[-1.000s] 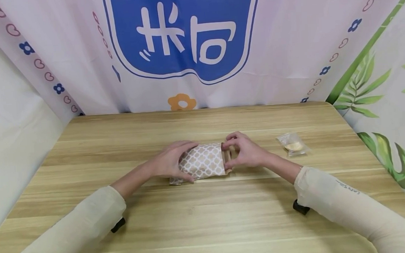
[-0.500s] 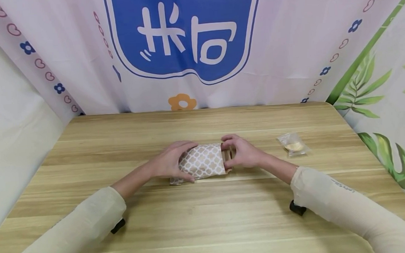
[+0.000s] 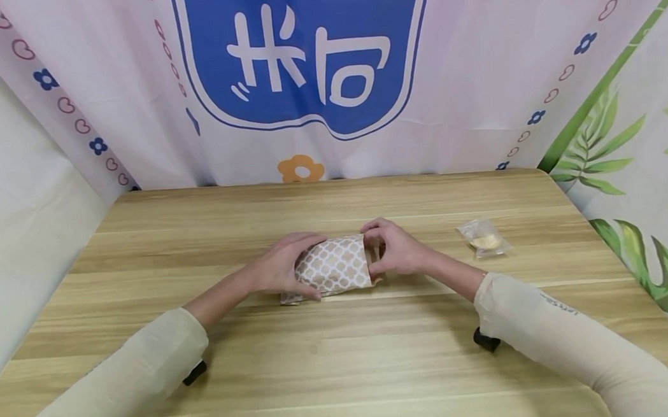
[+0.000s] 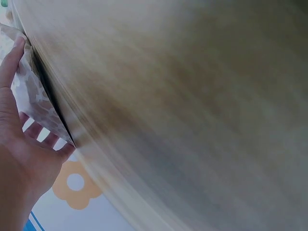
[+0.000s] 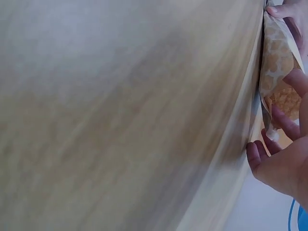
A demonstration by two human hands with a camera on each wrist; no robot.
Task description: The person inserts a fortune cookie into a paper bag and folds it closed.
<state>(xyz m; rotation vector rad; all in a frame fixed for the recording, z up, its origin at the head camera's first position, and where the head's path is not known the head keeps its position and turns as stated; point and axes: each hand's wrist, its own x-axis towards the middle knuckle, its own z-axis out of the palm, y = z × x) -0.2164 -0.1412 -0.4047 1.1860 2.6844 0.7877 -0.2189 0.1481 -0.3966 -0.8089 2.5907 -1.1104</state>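
Note:
A tan paper bag [image 3: 337, 262] with a white lattice pattern lies sideways on the wooden table, its open mouth facing right. My left hand [image 3: 284, 267] grips its left part, thumb along the near edge and fingers over the far edge; the left wrist view shows this hand [image 4: 33, 144] around the paper too. At the mouth, my right hand [image 3: 398, 249] holds a golden-brown, rough-textured piece that looks like bread [image 5: 287, 102], with thumb and fingers curved around its sides. Most of the bread is hidden inside the bag and behind the fingers.
A small clear plastic packet [image 3: 486, 240] with something yellowish inside lies on the table [image 3: 343, 361] to the right of my right hand. A white printed cloth [image 3: 453, 99] hangs behind the table's far edge.
My right hand has moved slightly left toward the bag's mouth, and less of the brown piece shows outside it. The left hand and the bag have hardly moved.

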